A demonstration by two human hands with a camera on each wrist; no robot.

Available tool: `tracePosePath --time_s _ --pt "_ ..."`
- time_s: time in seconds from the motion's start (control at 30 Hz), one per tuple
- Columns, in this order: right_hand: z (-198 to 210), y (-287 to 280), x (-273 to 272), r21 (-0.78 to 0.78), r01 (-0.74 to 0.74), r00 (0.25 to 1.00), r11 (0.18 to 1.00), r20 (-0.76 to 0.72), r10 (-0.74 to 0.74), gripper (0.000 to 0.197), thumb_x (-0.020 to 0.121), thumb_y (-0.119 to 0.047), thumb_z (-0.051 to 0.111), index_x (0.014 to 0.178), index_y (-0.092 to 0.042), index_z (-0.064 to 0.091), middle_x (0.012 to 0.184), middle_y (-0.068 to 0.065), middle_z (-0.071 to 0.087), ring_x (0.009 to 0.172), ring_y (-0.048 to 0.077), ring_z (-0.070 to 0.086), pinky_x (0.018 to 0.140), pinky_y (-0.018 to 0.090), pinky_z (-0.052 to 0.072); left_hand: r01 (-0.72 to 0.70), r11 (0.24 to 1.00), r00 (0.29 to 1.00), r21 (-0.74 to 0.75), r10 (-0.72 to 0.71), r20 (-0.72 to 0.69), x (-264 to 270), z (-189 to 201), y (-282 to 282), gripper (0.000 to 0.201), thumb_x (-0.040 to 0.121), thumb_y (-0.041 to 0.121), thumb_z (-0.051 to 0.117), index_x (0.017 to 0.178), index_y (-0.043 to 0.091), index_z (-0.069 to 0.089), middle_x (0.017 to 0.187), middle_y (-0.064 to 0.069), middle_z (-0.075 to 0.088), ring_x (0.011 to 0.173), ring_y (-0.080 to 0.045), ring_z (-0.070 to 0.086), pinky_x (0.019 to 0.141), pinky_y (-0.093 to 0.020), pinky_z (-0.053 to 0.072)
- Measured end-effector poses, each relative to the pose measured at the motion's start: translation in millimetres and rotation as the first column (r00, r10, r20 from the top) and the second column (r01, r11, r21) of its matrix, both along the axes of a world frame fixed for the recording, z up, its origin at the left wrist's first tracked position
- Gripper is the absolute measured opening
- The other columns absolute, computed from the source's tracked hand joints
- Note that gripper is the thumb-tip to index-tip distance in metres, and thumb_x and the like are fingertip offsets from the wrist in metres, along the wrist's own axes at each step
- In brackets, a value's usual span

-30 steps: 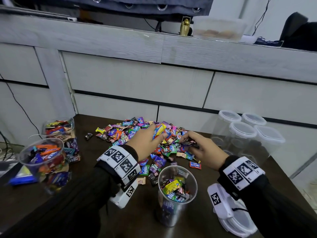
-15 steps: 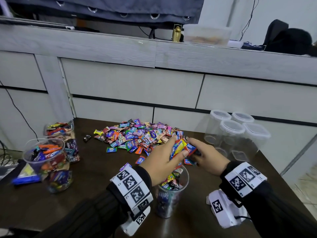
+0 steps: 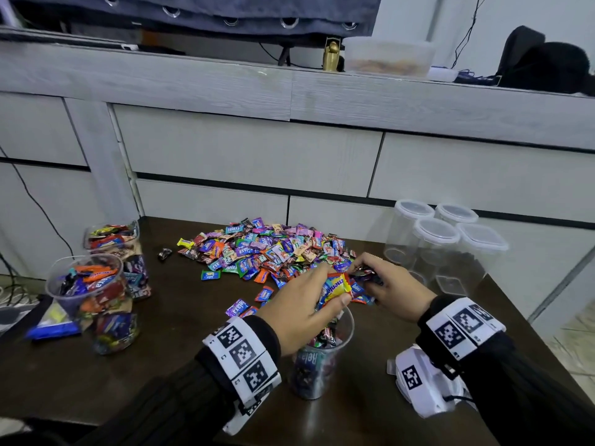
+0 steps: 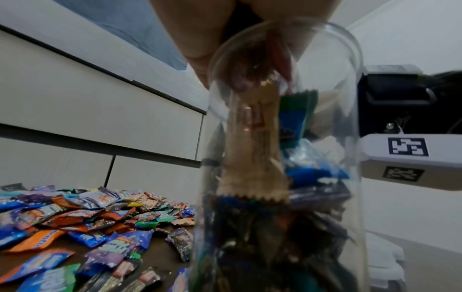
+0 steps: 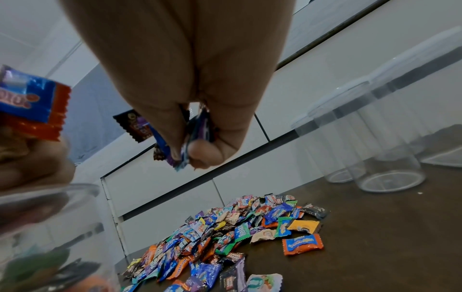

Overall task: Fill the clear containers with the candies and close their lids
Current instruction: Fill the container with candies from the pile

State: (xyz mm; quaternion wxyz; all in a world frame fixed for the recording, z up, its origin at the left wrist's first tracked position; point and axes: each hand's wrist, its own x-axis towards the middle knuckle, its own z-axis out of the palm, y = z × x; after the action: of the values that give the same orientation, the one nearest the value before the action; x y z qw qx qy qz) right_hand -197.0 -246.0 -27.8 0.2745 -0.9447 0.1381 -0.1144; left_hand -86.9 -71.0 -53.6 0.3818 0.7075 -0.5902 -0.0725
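A pile of wrapped candies point(image 3: 267, 249) point(image 5: 225, 233) lies on the dark table point(image 3: 180, 333). A clear container point(image 3: 317, 358) point(image 4: 280, 158), partly filled, stands open near the front. My left hand point(image 3: 309, 304) hovers over its mouth and grips a bunch of candies point(image 3: 335, 286), yellow and red ones on top. Just right of it, my right hand point(image 3: 383, 284) point(image 5: 185, 142) pinches several dark and blue candies point(image 5: 160, 134) above the table. In the left wrist view a beige candy point(image 4: 252, 150) is inside the container below the fingers.
Two filled clear containers point(image 3: 93, 300) stand without lids at the left edge. Several empty lidded containers point(image 3: 441, 246) stand at the back right. A white lid point(image 3: 428, 391) lies on the table under my right wrist. A grey cabinet front point(image 3: 257, 156) backs the table.
Both hands have drawn back from the pile toward the open container with candies in them. The left hand now sits over the container's mouth.
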Motion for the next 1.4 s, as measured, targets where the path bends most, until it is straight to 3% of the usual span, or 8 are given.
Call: tracePosePath --time_s 0.1,0.33,0.6,0.73,0.83,1.1,1.3,1.4 --pt "0 2 1 0.013 -0.005 1.000 1.000 -0.009 0.005 0.030 0.087 0.004 0.052 0.108 -0.017 0.056 0.103 -0.004 0.060 0.082 0.004 0.055 0.069 0.015 0.043 0.019 1.000 0.995 0.023 -0.021 0.096 0 -2 0 0.040 0.096 0.052 0.041 0.111 0.016 0.048 0.100 0.002 0.054 0.095 -0.010 0.044 0.083 -0.028 0.035" --pt "2 1 3 0.000 -0.020 1.000 1.000 -0.007 0.020 0.026 0.089 0.002 0.054 0.106 -0.017 0.057 0.095 -0.008 0.058 0.068 -0.008 0.049 0.061 0.006 0.037 0.036 0.997 0.976 0.071 -0.051 0.211 4 6 1 0.028 0.092 0.042 0.047 0.084 0.016 0.040 0.081 0.013 0.034 0.084 -0.011 0.029 0.073 -0.028 0.026" --pt "6 3 6 -0.047 -0.023 1.000 0.999 -0.023 0.022 0.026 0.088 0.002 0.053 0.111 -0.011 0.057 0.099 -0.005 0.057 0.074 0.002 0.051 0.065 0.011 0.037 0.122 0.977 0.977 0.175 -0.149 0.153 19 4 0 0.037 0.096 0.033 0.054 0.125 0.010 0.052 0.131 0.003 0.040 0.123 0.009 0.018 0.107 -0.013 0.016" --pt "7 5 8 -0.041 -0.027 1.000 0.999 -0.005 0.026 0.028 0.087 0.005 0.052 0.111 -0.009 0.057 0.097 -0.007 0.057 0.069 -0.011 0.048 0.062 0.002 0.037 0.145 0.963 0.975 0.227 -0.178 0.135 19 5 -1 0.042 0.092 0.035 0.053 0.127 0.012 0.054 0.139 0.005 0.038 0.140 0.000 0.013 0.115 -0.023 0.014" --pt "6 5 9 -0.045 -0.030 0.999 0.999 -0.016 0.029 0.029 0.086 0.006 0.052 0.111 -0.008 0.057 0.097 -0.005 0.057 0.073 -0.005 0.049 0.064 0.002 0.036 0.154 0.929 0.948 0.336 -0.235 0.216 18 8 -2 0.055 0.078 0.040 0.046 0.119 0.008 0.061 0.145 0.000 0.037 0.143 -0.009 0.015 0.117 -0.026 0.014" --pt "4 3 8 -0.008 -0.036 0.999 0.999 0.005 0.036 0.028 0.087 0.006 0.053 0.110 -0.009 0.057 0.095 -0.009 0.056 0.067 -0.020 0.052 0.057 0.000 0.038 0.148 0.928 0.952 0.342 -0.228 0.206 15 9 -5 0.054 0.087 0.056 0.051 0.119 0.014 0.061 0.143 0.004 0.043 0.132 -0.008 0.034 0.110 -0.024 0.026" --pt "7 2 7 -0.017 -0.039 0.999 0.999 0.001 0.039 0.027 0.087 0.004 0.053 0.109 -0.011 0.056 0.089 -0.013 0.055 0.066 -0.021 0.051 0.059 0.002 0.038 0.090 0.981 0.995 0.173 -0.098 0.034 4 9 -7 0.021 0.095 0.050 0.048 0.100 0.030 0.042 0.104 0.017 0.047 0.100 0.001 0.042 0.083 -0.025 0.035" --pt "7 1 7 -0.025 -0.033 0.999 0.999 0.010 0.033 0.028 0.086 0.005 0.053 0.110 -0.010 0.057 0.092 -0.009 0.058 0.067 -0.020 0.051 0.061 0.002 0.037 0.071 0.984 0.995 0.162 -0.080 0.053 -3 10 -13 0.035 0.092 0.058 0.036 0.109 0.028 0.043 0.111 0.011 0.046 0.108 -0.004 0.040 0.093 -0.031 0.035"
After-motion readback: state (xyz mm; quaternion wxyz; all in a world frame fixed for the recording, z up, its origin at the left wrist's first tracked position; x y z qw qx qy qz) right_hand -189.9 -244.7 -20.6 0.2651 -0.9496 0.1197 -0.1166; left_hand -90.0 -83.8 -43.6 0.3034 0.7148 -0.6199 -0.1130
